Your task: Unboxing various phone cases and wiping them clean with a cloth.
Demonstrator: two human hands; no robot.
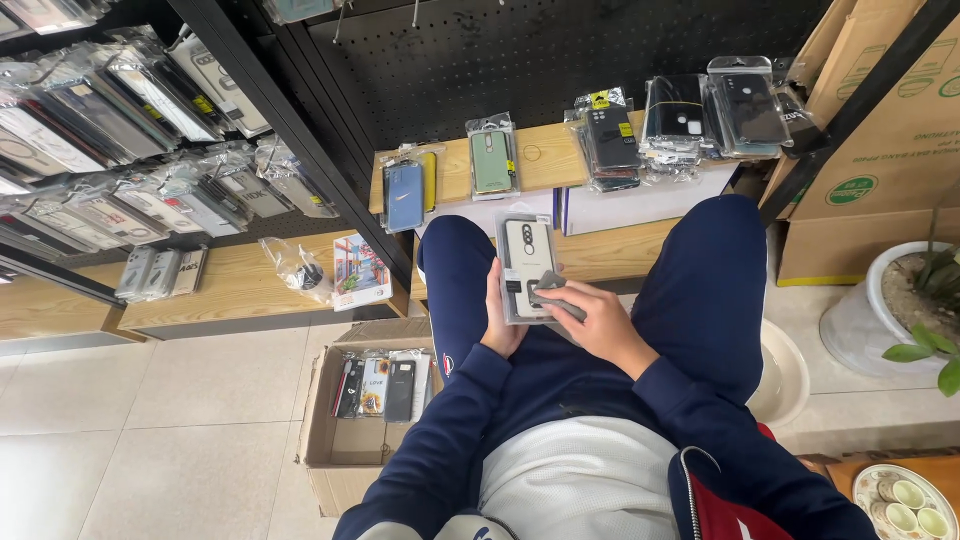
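The person sits with both dark blue sleeves drawn in over the lap, and between the knees is a clear plastic packet holding a pale cream phone case (527,262) with a dark camera cut-out. The left hand (499,318) is closed around the packet's near left edge, thumb along its side, holding it up with its long axis running near to far. The right hand (592,318) is curled around a small grey cloth (556,295), pressing it on the packet's lower right corner; both hands touch the packet, the left bearing it. On the floor at near left stands an open brown cardboard box (322,420) with more packaged cases. Farther off, a light wooden shelf (545,160) carries a green packaged case (493,160) and a blue one (404,195).
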